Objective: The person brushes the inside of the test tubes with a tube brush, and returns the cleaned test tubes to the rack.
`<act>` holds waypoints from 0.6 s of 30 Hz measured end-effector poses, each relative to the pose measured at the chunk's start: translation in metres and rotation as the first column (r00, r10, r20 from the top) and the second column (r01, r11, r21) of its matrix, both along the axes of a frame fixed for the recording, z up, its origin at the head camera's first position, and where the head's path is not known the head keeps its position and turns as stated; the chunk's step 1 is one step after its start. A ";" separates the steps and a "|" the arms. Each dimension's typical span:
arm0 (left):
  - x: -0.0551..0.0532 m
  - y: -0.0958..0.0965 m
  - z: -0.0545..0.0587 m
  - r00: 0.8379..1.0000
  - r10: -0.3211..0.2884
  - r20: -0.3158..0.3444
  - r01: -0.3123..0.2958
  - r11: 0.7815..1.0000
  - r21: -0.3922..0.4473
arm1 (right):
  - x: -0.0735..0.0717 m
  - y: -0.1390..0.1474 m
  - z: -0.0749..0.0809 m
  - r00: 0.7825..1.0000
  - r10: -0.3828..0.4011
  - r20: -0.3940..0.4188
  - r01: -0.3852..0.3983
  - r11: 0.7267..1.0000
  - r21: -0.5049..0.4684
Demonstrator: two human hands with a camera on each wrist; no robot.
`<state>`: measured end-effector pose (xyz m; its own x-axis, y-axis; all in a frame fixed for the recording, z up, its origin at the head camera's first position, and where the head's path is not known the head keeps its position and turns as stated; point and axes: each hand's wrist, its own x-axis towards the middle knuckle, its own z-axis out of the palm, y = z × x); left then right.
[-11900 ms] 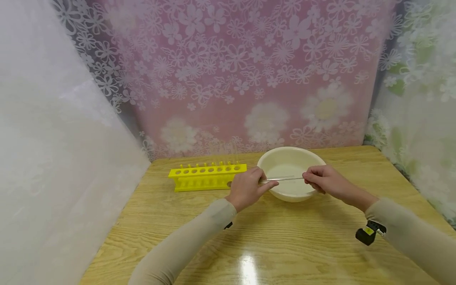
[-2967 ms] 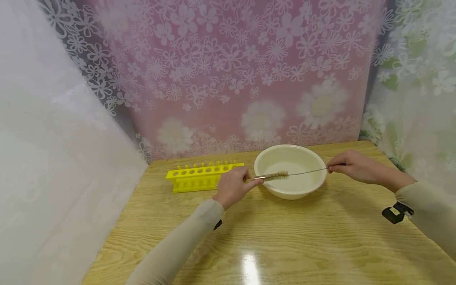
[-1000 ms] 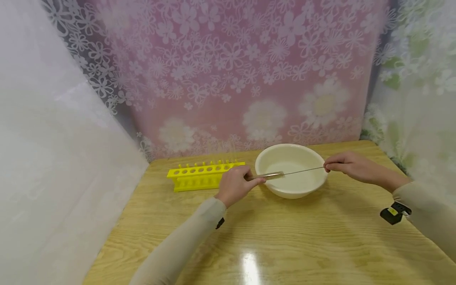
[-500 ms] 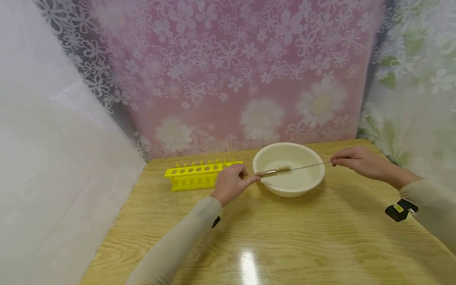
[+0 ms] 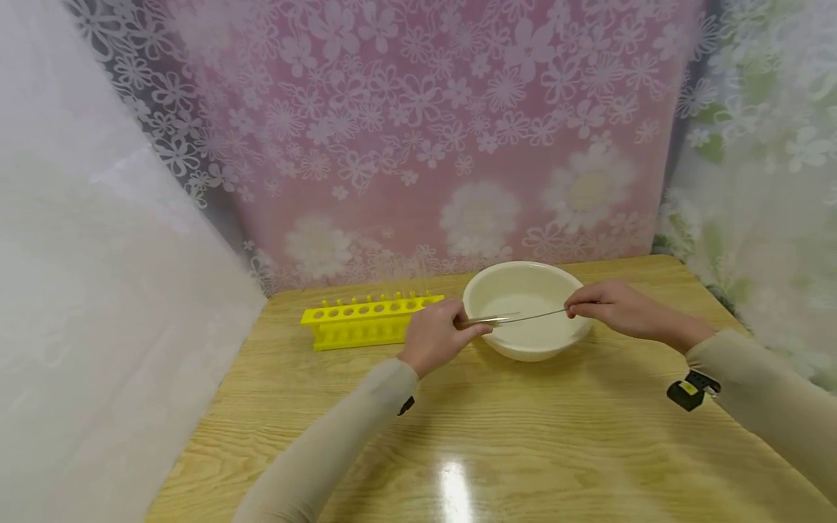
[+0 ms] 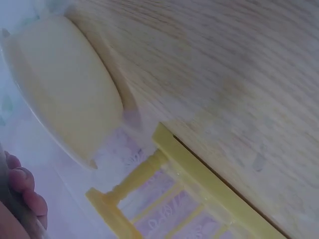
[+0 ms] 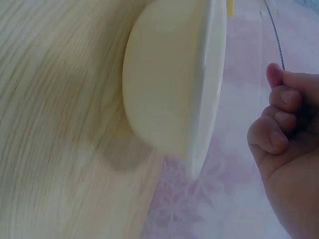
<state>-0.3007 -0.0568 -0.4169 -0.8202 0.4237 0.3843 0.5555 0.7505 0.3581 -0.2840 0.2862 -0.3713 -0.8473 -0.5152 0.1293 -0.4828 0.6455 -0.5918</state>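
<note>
My left hand (image 5: pixel 437 334) grips a clear glass test tube (image 5: pixel 500 318) held nearly level, its mouth pointing right over the basin. My right hand (image 5: pixel 611 309) pinches the twisted wire handle of a test tube brush (image 5: pixel 543 314); the wire runs into the tube's mouth. The brush's bristles are inside the tube, partly behind the left fingers. In the right wrist view the thumb and forefinger pinch the wire (image 7: pixel 276 40), with the other fingers curled. Below the tube stands a cream plastic basin (image 5: pixel 530 352). Only the left fingers (image 6: pixel 30 196) show at the left wrist view's edge.
A yellow test tube rack (image 5: pixel 366 312) stands left of the basin, partly behind the left hand. Several clear test tubes (image 5: pixel 421 276) stand upright at its back. Both rest on a wooden table (image 5: pixel 523 436), with a floral curtain (image 5: pixel 458 145) behind.
Half a second ago the bristles showed at the tube's mouth; now they are inside, as my right hand has moved left toward the tube. The left hand has shifted slightly right.
</note>
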 end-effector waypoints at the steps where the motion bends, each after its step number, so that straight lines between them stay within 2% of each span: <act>1: 0.000 0.002 0.000 1.000 -0.002 -0.014 0.002 1.000 -0.002 | -0.001 -0.008 -0.002 1.000 0.007 0.010 -0.006 1.000 -0.019; 5: 0.002 0.007 -0.001 0.998 0.011 -0.065 -0.011 1.000 -0.002 | -0.005 -0.036 -0.006 1.000 0.020 0.023 -0.019 0.999 -0.044; 9: 0.001 0.008 -0.004 0.996 0.031 -0.087 -0.031 0.999 0.011 | -0.010 -0.055 -0.004 1.000 0.020 0.005 -0.020 0.998 -0.053; 12: 0.001 0.006 -0.005 0.997 0.038 -0.068 -0.036 0.999 0.026 | -0.012 -0.061 -0.001 1.000 0.012 0.022 -0.011 0.998 -0.062; 18: 0.003 -0.002 -0.001 0.999 0.031 -0.012 -0.031 0.999 0.029 | -0.017 -0.061 -0.006 0.987 0.041 0.153 -0.020 0.991 -0.133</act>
